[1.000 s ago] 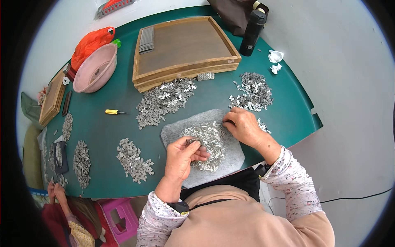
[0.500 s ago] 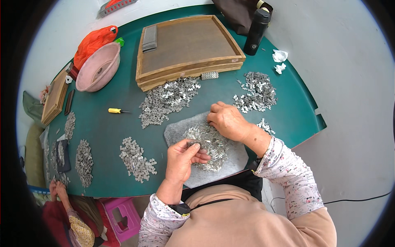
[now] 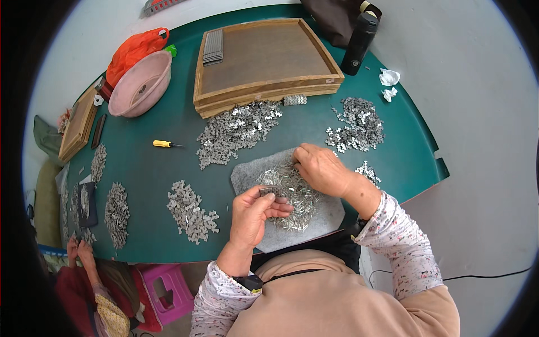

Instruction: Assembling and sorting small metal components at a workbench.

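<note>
My left hand point(image 3: 250, 218) pinches a small dark grey strip of joined metal links point(image 3: 270, 191) between thumb and fingers. Below and beside it lies a heap of thin shiny metal pins point(image 3: 297, 212) on a grey felt mat point(image 3: 245, 175). My right hand point(image 3: 325, 171) hovers at the heap's far right side, fingers curled and tips pressed together. What those fingertips hold, if anything, is too small to make out. Beyond the mat lies a big pile of small metal link pieces point(image 3: 236, 133), with another such pile point(image 3: 359, 126) to the right.
Stacked wooden trays point(image 3: 269, 92) stand at the back, grey metal strips point(image 3: 213, 48) inside. A pink basin point(image 3: 140, 84), yellow screwdriver point(image 3: 163, 144) and link pile point(image 3: 191, 212) lie left. A black bottle point(image 3: 359, 45) stands back right. A co-worker's hands point(image 3: 81, 251) work far left.
The whole view has shifted slightly, so the table's things sit a little right and higher. My left hand still holds the link strip; my right hand stays beside the pins, fingers curled.
</note>
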Motion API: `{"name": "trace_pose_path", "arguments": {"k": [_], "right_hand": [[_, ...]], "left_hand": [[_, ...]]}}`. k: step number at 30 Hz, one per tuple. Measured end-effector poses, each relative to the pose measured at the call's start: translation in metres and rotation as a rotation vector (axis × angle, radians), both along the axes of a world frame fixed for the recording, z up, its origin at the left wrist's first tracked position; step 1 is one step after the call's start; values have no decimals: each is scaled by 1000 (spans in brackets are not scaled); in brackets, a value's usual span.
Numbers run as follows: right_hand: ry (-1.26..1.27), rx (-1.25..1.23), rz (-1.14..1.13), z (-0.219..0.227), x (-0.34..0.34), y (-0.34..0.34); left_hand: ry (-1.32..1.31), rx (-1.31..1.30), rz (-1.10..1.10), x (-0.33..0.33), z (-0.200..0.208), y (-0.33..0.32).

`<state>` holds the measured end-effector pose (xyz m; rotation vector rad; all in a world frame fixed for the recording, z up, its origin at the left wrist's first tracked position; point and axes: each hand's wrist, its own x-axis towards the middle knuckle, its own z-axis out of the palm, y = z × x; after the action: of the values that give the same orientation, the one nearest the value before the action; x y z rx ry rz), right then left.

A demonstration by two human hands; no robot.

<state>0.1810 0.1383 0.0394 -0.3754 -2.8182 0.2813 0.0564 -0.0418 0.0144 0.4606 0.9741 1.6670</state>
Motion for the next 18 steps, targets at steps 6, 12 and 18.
{"name": "trace_pose_path", "arguments": {"k": [6,12,18], "right_hand": [[361,-461,30,1,13,-29],[389,-873,-71,0,18,-46],[459,-993,-49,-9,19,-50]], "left_hand": [[90,-55,24,9,-1,6],[163,-14,27,15,1,7],[187,-11,42,16,0,8]]}}
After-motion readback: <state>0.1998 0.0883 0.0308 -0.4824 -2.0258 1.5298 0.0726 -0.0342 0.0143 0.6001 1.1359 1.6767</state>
